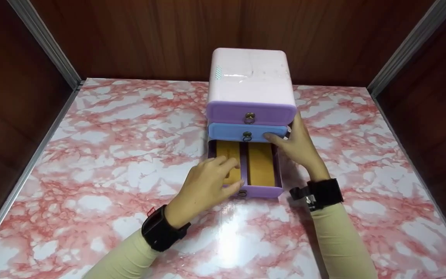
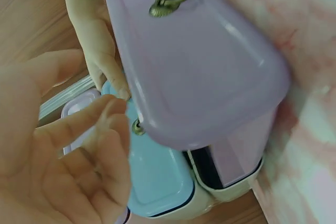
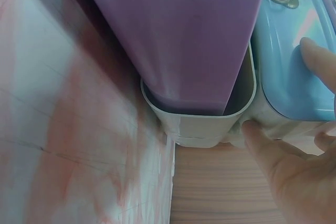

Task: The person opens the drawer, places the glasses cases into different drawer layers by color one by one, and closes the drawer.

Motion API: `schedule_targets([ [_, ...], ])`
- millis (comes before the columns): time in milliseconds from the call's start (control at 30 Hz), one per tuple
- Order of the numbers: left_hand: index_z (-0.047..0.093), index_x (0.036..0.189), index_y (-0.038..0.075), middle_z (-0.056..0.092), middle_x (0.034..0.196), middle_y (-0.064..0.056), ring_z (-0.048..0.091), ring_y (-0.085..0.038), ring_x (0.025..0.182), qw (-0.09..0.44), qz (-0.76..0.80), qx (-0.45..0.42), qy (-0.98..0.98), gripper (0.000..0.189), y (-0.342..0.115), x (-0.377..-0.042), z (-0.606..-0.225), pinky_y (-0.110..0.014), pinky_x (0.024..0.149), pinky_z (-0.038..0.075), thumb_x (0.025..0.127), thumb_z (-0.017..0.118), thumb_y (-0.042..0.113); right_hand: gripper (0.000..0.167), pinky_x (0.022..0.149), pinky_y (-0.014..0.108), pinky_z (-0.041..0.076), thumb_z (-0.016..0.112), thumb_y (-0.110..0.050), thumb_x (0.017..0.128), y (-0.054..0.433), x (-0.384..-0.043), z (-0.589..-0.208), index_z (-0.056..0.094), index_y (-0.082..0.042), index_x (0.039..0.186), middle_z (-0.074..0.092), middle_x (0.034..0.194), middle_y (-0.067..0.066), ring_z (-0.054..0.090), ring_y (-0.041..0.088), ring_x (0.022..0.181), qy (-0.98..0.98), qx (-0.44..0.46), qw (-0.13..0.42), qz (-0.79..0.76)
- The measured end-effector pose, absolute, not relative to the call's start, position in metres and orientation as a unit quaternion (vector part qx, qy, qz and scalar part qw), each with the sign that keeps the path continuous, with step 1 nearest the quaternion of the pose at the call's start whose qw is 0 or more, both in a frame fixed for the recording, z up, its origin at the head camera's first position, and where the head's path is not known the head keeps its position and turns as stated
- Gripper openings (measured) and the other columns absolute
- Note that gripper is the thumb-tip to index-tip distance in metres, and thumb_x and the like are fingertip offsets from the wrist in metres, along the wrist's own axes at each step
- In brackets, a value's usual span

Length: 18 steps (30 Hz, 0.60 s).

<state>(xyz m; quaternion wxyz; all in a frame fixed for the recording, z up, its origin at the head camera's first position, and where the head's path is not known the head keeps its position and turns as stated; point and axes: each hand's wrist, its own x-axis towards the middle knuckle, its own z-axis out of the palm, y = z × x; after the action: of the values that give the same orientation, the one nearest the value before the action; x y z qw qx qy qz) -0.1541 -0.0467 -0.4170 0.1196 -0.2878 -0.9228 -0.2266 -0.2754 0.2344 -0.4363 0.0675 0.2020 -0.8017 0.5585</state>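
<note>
A small three-drawer cabinet point(image 1: 251, 77) with a pale pink top stands on the table. Its bottom purple drawer point(image 1: 263, 192) is pulled out, with two flat yellow-brown boxes point(image 1: 261, 164) lying side by side in it. Over the left box hovers my left hand point(image 1: 207, 182), fingers loosely bent and nothing seen in them. My right hand point(image 1: 302, 147) steadies the cabinet's right side. Its thumb presses the closed blue middle drawer point(image 3: 291, 72), and its other fingers lie along the side wall, partly hidden in the head view.
The top purple drawer point(image 1: 227, 113) is closed. Each drawer front carries a brass ring pull point(image 1: 249, 117). Dark wood panels point(image 1: 149, 38) enclose the red-and-white marbled table point(image 1: 103, 155) at the back and both sides.
</note>
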Motion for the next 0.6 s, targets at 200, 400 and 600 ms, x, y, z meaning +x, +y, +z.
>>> schedule_targets([
  [200, 0.073, 0.112, 0.017, 0.069, 0.091, 0.002, 0.062, -0.014, 0.077, 0.108, -0.273, -0.309, -0.904, 0.027, -0.049, -0.14, -0.429, -0.03, 0.065, 0.054, 0.096, 0.079, 0.037, 0.078, 0.114, 0.055, 0.047, 0.083, -0.007, 0.093, 0.234, -0.276, -0.436, 0.034, -0.006, 0.154, 0.049, 0.147, 0.01, 0.05, 0.029, 0.141, -0.801, 0.209, 0.066, 0.557],
  [400, 0.074, 0.108, 0.015, 0.07, 0.09, 0.001, 0.062, -0.011, 0.076, 0.079, -0.31, -0.32, -0.892, 0.021, -0.049, -0.129, -0.443, -0.027, 0.067, 0.052, 0.096, 0.078, 0.032, 0.079, 0.115, 0.057, 0.047, 0.082, -0.008, 0.094, 0.235, -0.275, -0.434, 0.032, -0.007, 0.156, 0.049, 0.148, 0.011, 0.048, 0.031, 0.143, -0.805, 0.208, 0.067, 0.551],
  [600, 0.077, 0.109, 0.013, 0.074, 0.089, 0.001, 0.07, -0.017, 0.078, 0.042, -0.342, -0.304, -0.888, 0.02, -0.045, -0.121, -0.452, -0.024, 0.067, 0.054, 0.097, 0.076, 0.029, 0.082, 0.115, 0.057, 0.045, 0.082, -0.01, 0.094, 0.236, -0.275, -0.436, 0.031, -0.008, 0.158, 0.048, 0.15, 0.012, 0.047, 0.031, 0.144, -0.808, 0.209, 0.071, 0.546],
])
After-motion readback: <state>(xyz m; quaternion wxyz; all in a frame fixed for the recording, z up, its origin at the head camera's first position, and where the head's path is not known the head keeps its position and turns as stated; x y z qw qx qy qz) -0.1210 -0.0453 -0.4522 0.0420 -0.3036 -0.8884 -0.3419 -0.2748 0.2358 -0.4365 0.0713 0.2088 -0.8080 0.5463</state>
